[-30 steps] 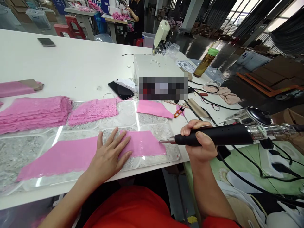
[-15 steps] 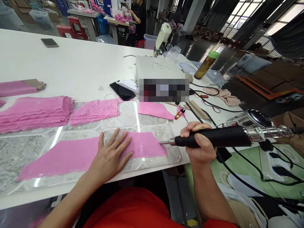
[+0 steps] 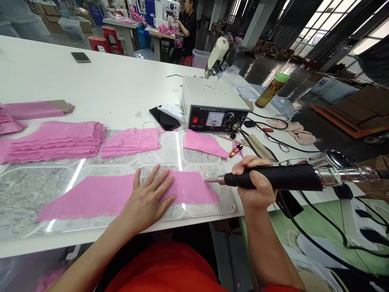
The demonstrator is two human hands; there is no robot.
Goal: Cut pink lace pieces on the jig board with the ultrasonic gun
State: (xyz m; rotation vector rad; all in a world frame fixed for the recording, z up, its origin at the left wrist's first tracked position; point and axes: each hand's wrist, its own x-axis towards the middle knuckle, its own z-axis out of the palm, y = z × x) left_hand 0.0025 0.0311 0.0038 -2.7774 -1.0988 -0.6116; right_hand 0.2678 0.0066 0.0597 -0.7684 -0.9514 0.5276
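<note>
My left hand lies flat with fingers spread, pressing a long pink fabric piece against a clear-edged, marble-patterned mat. The fabric reaches out on both sides of the hand. My right hand is wrapped round a black handheld ultrasonic welding gun, held almost level. Its thin metal tip meets the slanted right edge of the fabric, near the upper corner. Beyond the hands, a smaller pink piece lies beside orange-handled thread snips.
Stacked pink lace pieces and a smaller stack lie at the back left. A control box with a dial stands behind the mat. Black cables trail on the right. A bottle and phone sit further off.
The view has swung slightly left, so the scene sits further right. The gun's tip has shifted slightly up along the fabric's slanted edge. My left hand still presses the fabric.
</note>
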